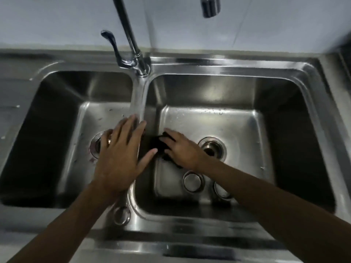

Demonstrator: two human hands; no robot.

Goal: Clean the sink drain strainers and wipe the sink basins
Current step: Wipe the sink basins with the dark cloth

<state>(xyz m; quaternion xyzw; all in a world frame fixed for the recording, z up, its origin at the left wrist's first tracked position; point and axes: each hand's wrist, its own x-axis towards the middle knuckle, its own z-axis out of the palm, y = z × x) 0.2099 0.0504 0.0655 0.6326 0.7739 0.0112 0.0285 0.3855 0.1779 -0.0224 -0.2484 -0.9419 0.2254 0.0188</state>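
A steel double sink fills the view, with a left basin (57, 114) and a right basin (237, 122). My left hand (121, 154) rests flat, fingers spread, on the divider (139, 99) between the basins and partly covers the left drain (96, 145). My right hand (182, 149) presses a dark scrub pad (159, 144) against the right basin's left wall. The right drain (212, 149) is uncovered. One round steel strainer (192, 181) lies on the right basin floor in front of it, and a second strainer (221, 190) is half hidden under my right forearm.
A chrome tap (133, 40) with a lever handle (112, 42) stands behind the divider. No water stream is visible; droplets dot the basin floors. A round cap (121, 215) sits in the front rim. A dark object (209, 6) hangs on the white wall.
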